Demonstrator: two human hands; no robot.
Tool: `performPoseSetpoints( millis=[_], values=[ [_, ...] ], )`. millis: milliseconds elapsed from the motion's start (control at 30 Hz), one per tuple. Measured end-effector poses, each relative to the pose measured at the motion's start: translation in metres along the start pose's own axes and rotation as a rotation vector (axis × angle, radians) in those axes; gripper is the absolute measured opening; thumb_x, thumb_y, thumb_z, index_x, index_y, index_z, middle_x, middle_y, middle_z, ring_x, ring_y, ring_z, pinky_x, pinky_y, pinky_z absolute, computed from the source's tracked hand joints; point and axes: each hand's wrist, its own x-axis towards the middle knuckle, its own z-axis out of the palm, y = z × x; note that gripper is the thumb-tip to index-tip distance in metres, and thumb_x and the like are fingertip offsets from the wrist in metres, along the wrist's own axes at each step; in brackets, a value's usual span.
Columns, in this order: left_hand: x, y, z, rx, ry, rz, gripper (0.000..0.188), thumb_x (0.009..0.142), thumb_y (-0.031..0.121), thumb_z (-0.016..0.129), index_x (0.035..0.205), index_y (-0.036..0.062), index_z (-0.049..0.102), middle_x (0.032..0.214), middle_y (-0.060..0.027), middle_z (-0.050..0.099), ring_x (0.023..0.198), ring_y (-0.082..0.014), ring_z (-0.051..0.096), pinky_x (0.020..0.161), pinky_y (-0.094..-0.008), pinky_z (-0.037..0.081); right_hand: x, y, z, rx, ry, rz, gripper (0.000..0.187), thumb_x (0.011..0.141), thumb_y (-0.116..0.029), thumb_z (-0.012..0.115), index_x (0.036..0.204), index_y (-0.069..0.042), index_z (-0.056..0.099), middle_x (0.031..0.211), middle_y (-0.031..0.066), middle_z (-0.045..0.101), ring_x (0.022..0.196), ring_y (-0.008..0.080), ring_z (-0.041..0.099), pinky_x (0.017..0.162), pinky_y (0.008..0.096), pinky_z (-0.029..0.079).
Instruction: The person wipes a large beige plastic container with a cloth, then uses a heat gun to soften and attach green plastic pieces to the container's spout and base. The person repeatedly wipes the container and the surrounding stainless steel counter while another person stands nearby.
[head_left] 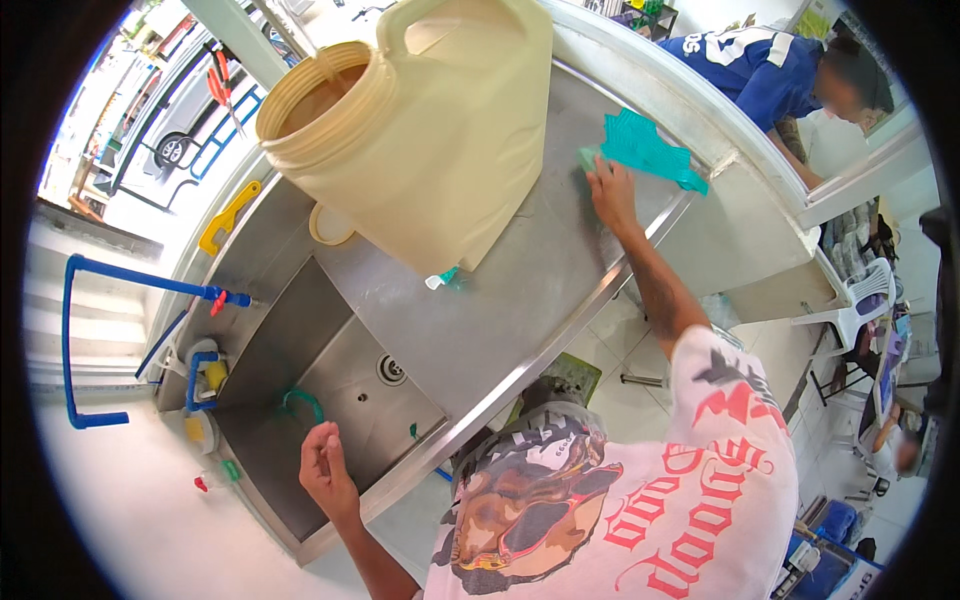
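Note:
My right hand [614, 198] reaches across the steel counter [540, 260], its fingers closed on a small pale green sponge-like pad [588, 158]. Beside that pad, a teal textured sheet [643, 148] with an uneven outline lies near the counter's right end. Over the near edge of the steel sink [340, 360], my left hand [328, 470] hangs with curled fingers and nothing visible in them. A curved green strip [305, 400] shows just beyond its fingertips; whether they touch is unclear. Between the hands and the window stands a large, cream plastic jug [430, 140], uncapped, its wide mouth tilted left.
A round cream lid [331, 224] and a small white-and-green piece [441, 279] lie by the jug. Blue pipes [160, 285] with a red valve stand left of the sink. A yellow tool [229, 217] rests on the ledge. Behind a partition, a person in blue [750, 70] leans forward.

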Motion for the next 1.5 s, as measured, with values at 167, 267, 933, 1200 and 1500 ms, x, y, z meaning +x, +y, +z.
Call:
performPoseSetpoints(
  millis=[167, 267, 933, 1200, 1500],
  values=[
    [0.011, 0.015, 0.007, 0.248, -0.164, 0.177, 0.017, 0.098, 0.012, 0.063, 0.109, 0.0, 0.068, 0.106, -0.0089, 0.07, 0.097, -0.0152, 0.064, 0.085, -0.0287, 0.05, -0.008, -0.034, 0.039, -0.108, -0.103, 0.05, 0.04, 0.09, -0.013, 0.061, 0.13, -0.012, 0.062, 0.126, 0.0167, 0.059, 0.107, 0.0366, 0.055, 0.09, 0.0486, 0.045],
    [0.006, 0.008, 0.009, 0.192, -0.17, 0.039, 0.017, 0.098, 0.011, 0.063, 0.108, -0.0005, 0.068, 0.105, -0.0084, 0.07, 0.094, -0.0143, 0.064, 0.083, -0.0277, 0.05, -0.055, -0.076, 0.031, -0.079, -0.151, -0.015, 0.046, 0.084, -0.008, 0.063, 0.13, -0.012, 0.062, 0.129, 0.0123, 0.059, 0.108, 0.0341, 0.054, 0.09, 0.0468, 0.045],
    [0.013, 0.062, 0.026, -0.165, -0.302, 0.525, 0.014, 0.094, 0.005, 0.063, 0.106, -0.002, 0.067, 0.106, -0.0116, 0.069, 0.096, -0.017, 0.065, 0.087, -0.0288, 0.05, -0.314, -0.442, 0.001, 1.095, -0.536, -0.567, 0.013, 0.078, -0.014, 0.066, 0.09, -0.008, 0.068, 0.1, 0.0147, 0.06, 0.09, 0.0363, 0.058, 0.082, 0.0483, 0.047],
    [0.066, 0.19, 0.17, -0.756, -0.558, 0.259, 0.049, 0.095, 0.009, 0.061, 0.138, -0.0074, 0.044, 0.144, -0.0198, 0.048, 0.127, -0.0283, 0.052, 0.105, -0.0397, 0.045, -0.166, -0.157, -0.085, 1.309, -0.756, 0.573, 0.041, 0.099, -0.028, 0.062, 0.132, -0.005, 0.061, 0.118, 0.0086, 0.065, 0.107, 0.0162, 0.06, 0.09, 0.0316, 0.049],
    [0.159, 0.289, 0.293, -1.437, -0.304, -0.247, 0.076, 0.099, 0.021, 0.055, 0.15, -0.0124, 0.01, 0.158, -0.027, 0.014, 0.15, -0.0401, 0.017, 0.123, -0.0492, 0.023, 0.064, 0.034, -0.054, 1.294, -0.14, 0.652, 0.046, 0.09, -0.018, 0.063, 0.132, -0.005, 0.052, 0.121, 0.0092, 0.059, 0.108, 0.0198, 0.056, 0.091, 0.0364, 0.046]
  ],
)
